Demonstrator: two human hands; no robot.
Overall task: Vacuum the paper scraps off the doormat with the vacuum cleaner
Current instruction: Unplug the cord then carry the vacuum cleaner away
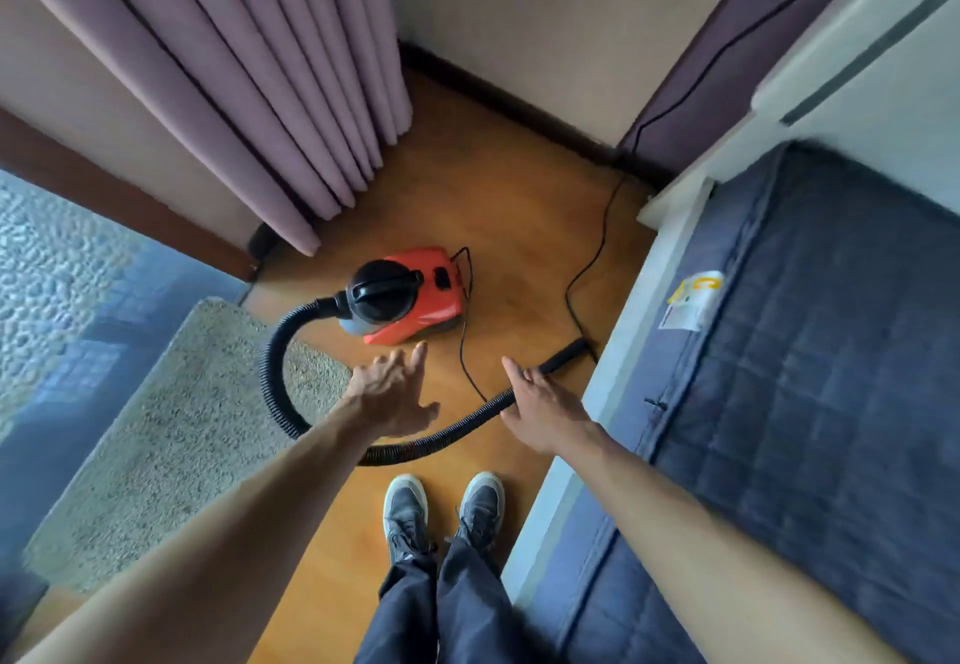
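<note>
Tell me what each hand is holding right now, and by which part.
Nothing is held. The left hand reaches open toward the vacuum. The right hand is over the hose near its free end, fingers straight, not gripping it.

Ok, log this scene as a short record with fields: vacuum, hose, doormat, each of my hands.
vacuum: red canister vacuum cleaner with black top, on the wooden floor
hose: black ribbed hose loops from the vacuum over the doormat's edge toward the dark blue quilted bed
doormat: beige shaggy doormat, at the left; no scraps discernible
left hand: open, fingers spread, stretched toward the vacuum
right hand: open, above the hose; contact unclear
</note>
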